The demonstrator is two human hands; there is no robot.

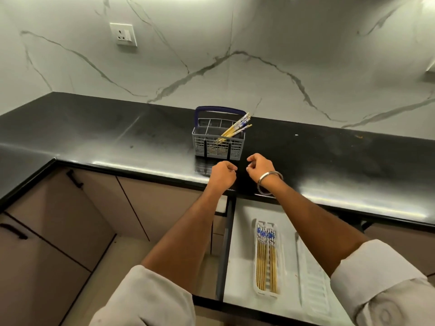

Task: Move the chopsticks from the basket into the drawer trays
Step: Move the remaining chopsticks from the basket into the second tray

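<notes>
1. The left hand (222, 174) and the right hand (261, 167) hover side by side over the front edge of the black polished stone counter (329, 156). Both are loosely curled with the fingers bent in, and I see nothing held in either one.
2. The grey plastic slotted cutlery basket with a blue handle (219, 142) stands on the counter just beyond the hands, slightly to the left of the right hand. It is near to both hands, so I judge either can reach it.
3. The remaining wooden chopsticks with blue-and-white patterned tops (237, 128) stand in a right-hand compartment. Their long axis leans up and to the right, with the tops above the rim on the right-hand side; the right hand seems better placed.
4. The blue handle arches over the basket behind the tops and could hinder a straight lift.
5. Below the arms, the open white drawer (242, 212) holds a narrow white plastic tray (267, 257) where several chopsticks already lie lengthwise, patterned ends toward the counter. A second white ribbed tray (313, 285) to its right looks empty.
</notes>
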